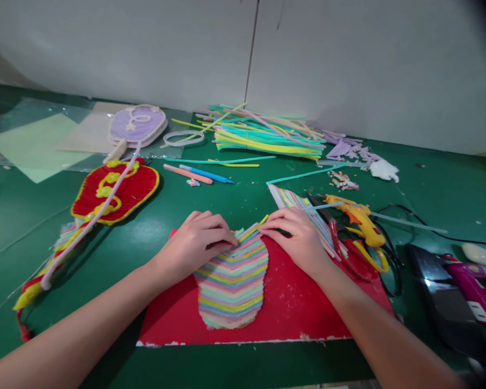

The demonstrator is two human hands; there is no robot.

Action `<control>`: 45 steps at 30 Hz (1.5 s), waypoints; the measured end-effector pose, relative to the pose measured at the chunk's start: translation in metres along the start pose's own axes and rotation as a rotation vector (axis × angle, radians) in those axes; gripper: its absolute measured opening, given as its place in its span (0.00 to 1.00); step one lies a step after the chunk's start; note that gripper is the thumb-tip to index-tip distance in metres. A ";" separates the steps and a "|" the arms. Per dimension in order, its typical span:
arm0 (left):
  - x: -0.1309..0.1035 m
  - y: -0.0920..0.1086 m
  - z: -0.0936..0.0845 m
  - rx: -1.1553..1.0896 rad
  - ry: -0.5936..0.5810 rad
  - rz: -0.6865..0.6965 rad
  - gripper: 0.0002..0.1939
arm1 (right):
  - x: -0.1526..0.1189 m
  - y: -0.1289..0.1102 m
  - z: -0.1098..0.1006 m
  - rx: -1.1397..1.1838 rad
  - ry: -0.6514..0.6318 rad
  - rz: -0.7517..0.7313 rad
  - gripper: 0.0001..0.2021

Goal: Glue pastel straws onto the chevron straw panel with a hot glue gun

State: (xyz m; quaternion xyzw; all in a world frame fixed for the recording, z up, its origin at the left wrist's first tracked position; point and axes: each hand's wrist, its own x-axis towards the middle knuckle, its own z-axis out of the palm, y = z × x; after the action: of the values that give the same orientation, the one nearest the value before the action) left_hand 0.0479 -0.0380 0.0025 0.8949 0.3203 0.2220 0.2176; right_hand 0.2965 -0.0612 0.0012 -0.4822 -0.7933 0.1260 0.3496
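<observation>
A rounded panel of pastel pipe cleaners in chevron stripes (230,286) lies flat on a red board (308,302). At its top left edge, my left hand (198,240) has its fingers together, pressing on the strips. My right hand (294,235) pinches the end of a pipe cleaner at the top right edge, beside a yellow tip (263,219) sticking out. A light blue pipe cleaner (326,206) runs rightward from behind my right hand; whether the hand holds it I cannot tell. Partly behind that hand is a flat sheet of striped pipe cleaners (285,197).
Right of the board edge lie red-handled scissors (340,243) and a yellow glue gun (360,219) with its cord. A pipe-cleaner bundle (267,140) lies at the back. On the left are a red fan (93,194), a purple fan (140,124) and two pens (198,174).
</observation>
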 end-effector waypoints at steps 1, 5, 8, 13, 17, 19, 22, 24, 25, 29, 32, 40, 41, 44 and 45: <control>0.000 0.000 0.000 -0.004 0.004 0.002 0.10 | 0.000 0.000 -0.001 -0.008 0.032 -0.006 0.04; 0.001 0.000 -0.002 -0.005 0.034 -0.022 0.11 | 0.000 0.000 -0.002 -0.034 0.056 -0.028 0.05; 0.001 0.000 -0.002 0.009 0.028 -0.043 0.11 | -0.001 0.001 -0.002 -0.068 -0.053 -0.037 0.07; 0.002 -0.002 -0.002 0.005 0.052 -0.027 0.12 | -0.003 0.001 -0.005 -0.171 0.218 -0.031 0.07; 0.002 -0.005 -0.005 0.068 0.143 -0.063 0.11 | -0.004 0.003 -0.011 -0.310 0.470 0.029 0.08; 0.001 -0.007 -0.005 0.132 0.181 -0.102 0.10 | -0.004 0.006 -0.011 -0.344 0.470 0.017 0.07; 0.002 -0.011 -0.005 0.188 0.201 -0.140 0.09 | -0.005 0.009 -0.007 -0.383 0.424 0.016 0.07; 0.002 -0.013 -0.004 0.203 0.211 -0.164 0.08 | -0.004 0.010 -0.004 -0.390 0.391 0.038 0.07; 0.003 -0.013 -0.004 0.208 0.217 -0.174 0.08 | -0.004 0.011 -0.002 -0.388 0.375 0.050 0.08; 0.004 -0.011 -0.003 0.239 0.244 -0.181 0.08 | -0.003 0.010 0.002 -0.377 0.346 0.075 0.09; 0.004 -0.010 -0.004 0.270 0.264 -0.183 0.09 | -0.005 0.007 0.000 -0.392 0.327 0.077 0.09; 0.004 -0.016 0.000 0.292 0.309 -0.190 0.10 | -0.035 0.005 -0.005 -0.444 0.141 0.071 0.05; 0.004 -0.016 0.001 0.290 0.311 -0.192 0.11 | -0.038 0.007 -0.006 -0.451 0.134 0.082 0.05; 0.004 -0.018 0.001 0.291 0.311 -0.199 0.11 | -0.040 0.016 -0.011 -0.476 0.127 0.124 0.07; 0.004 -0.018 0.001 0.292 0.310 -0.200 0.12 | -0.040 0.018 -0.014 -0.485 0.128 0.138 0.08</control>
State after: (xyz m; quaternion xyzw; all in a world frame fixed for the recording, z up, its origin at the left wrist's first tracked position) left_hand 0.0424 -0.0232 -0.0072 0.8359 0.4657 0.2854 0.0547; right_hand 0.3299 -0.0882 -0.0158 -0.6120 -0.7418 -0.0749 0.2637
